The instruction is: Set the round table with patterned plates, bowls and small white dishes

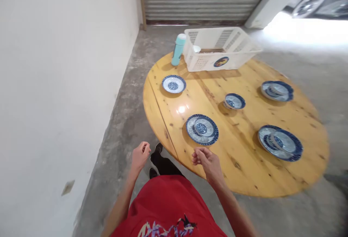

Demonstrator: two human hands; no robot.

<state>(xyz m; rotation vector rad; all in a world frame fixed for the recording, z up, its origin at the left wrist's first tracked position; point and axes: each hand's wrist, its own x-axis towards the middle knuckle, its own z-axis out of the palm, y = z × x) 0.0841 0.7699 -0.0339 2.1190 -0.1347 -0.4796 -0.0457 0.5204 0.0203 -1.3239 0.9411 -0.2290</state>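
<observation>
And here are my left hand (141,155) and right hand (208,160), curled nearly closed, nothing visible in either! Nearest plate (210,141) sits on the bench (239,175), twelve o'clock from my right; level, two-sided grip suits it.

Near plate (202,129): dk blue patterned rim, pale wh./blue inside, blue motif in ctr. Far-L plate (173,85): same scheme, blue rim, wh. band, round blue medallion. Ctr bowl (235,101): blue rim, blue-on-wh. inside. Upper R dish (277,91) & lower R dish (280,142): also blue/wh., detail blurred. Table (239,162): honey-yellow wood w/ brown knots & streaks. Bottle (178,51): turq., wh. top. Basket (202,63): wh., w/ dk blue oval label (221,61), yellow/red pic. Shirt (171,197): red, multicol. print. Trousers (170,165): blk.
</observation>
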